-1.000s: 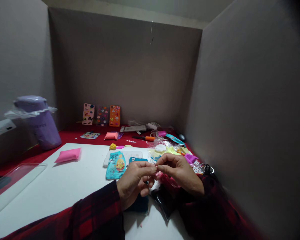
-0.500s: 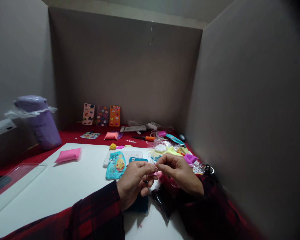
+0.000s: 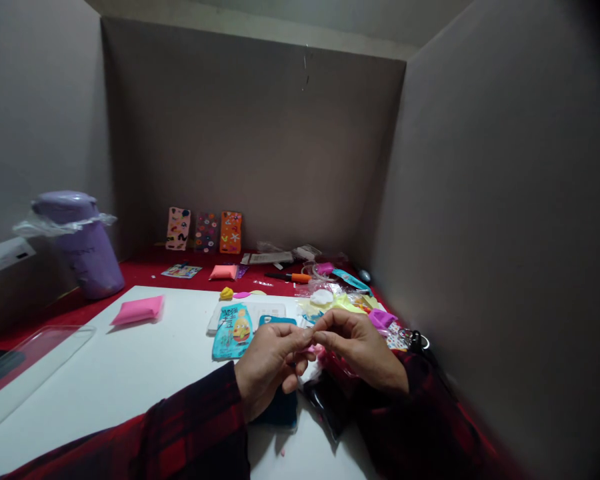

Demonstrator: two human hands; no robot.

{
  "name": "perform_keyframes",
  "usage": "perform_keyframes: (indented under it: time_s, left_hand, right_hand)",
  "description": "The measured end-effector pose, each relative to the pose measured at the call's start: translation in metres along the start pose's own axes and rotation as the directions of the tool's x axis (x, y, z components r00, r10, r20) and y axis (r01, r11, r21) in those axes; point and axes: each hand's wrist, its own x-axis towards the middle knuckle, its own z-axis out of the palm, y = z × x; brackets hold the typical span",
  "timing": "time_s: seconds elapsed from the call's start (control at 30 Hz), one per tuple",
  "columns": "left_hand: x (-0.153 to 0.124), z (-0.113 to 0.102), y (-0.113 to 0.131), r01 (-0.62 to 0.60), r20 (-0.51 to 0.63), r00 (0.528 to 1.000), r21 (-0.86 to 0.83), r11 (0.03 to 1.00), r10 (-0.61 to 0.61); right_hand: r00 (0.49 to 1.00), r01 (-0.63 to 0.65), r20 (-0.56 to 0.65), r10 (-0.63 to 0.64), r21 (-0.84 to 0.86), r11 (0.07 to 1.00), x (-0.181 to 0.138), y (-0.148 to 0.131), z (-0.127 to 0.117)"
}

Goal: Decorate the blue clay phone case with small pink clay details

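Observation:
My left hand (image 3: 275, 363) is closed, thumb and fingertips pinching a small pink piece of what looks like modelling clay (image 3: 311, 349). The fingertips of my right hand (image 3: 363, 348) meet the left ones in a pinch; what lies between them is too small to make out. Below the hands are a dark teal phone case (image 3: 280, 412), partly covered by my left hand, and a shiny black packet (image 3: 329, 405). A light blue packet (image 3: 233, 337) with a cartoon figure lies just left of my left hand.
A pink packet (image 3: 139, 311) and a clear phone case (image 3: 40, 373) lie on the left. Behind stand a purple lidded container (image 3: 91, 257) and decorated phone cases (image 3: 231, 232). An orange-handled tool (image 3: 300, 278) lies near the colourful wrappers (image 3: 347, 303). Grey panels (image 3: 255, 147) enclose the table.
Both hands stay in nearly the same place, with only slight shifts of the fingertips around the pink piece. The whole view has moved very slightly.

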Motion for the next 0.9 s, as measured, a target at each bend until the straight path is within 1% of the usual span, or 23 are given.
perform_keyframes:
  time_s: [0.2,0.4,0.57,0.67,0.9]
  left_hand:
    - [-0.002,0.002,0.0007,0.001,-0.036,0.999,0.0,1.0,-0.001]
    - [-0.0027,0.0041,0.0044,0.019,-0.024,1.0,-0.016,1.0,-0.019]
    - [-0.0022,0.0029,0.0049,0.019,-0.016,1.0,-0.03,0.999,-0.019]
    - [-0.0013,0.0022,0.0045,0.014,-0.023,1.0,-0.032,0.999,-0.015]
    - [0.0012,0.0007,0.0035,0.009,-0.008,1.0,-0.058,0.998,-0.01]
  right_hand:
    - [0.999,0.043,0.002,-0.043,-0.114,0.993,-0.0017,-0.0032,0.0017]
    - [1.0,0.024,-0.007,-0.025,-0.104,0.994,-0.0034,-0.0047,0.0052]
    - [0.996,-0.041,-0.068,0.05,0.131,0.99,-0.0016,-0.0039,0.0048]
    - [0.992,-0.058,-0.097,0.081,0.22,0.974,0.0001,-0.0026,0.003]
    - [0.987,-0.139,-0.018,0.158,0.377,0.916,0.001,-0.0009,0.0045]
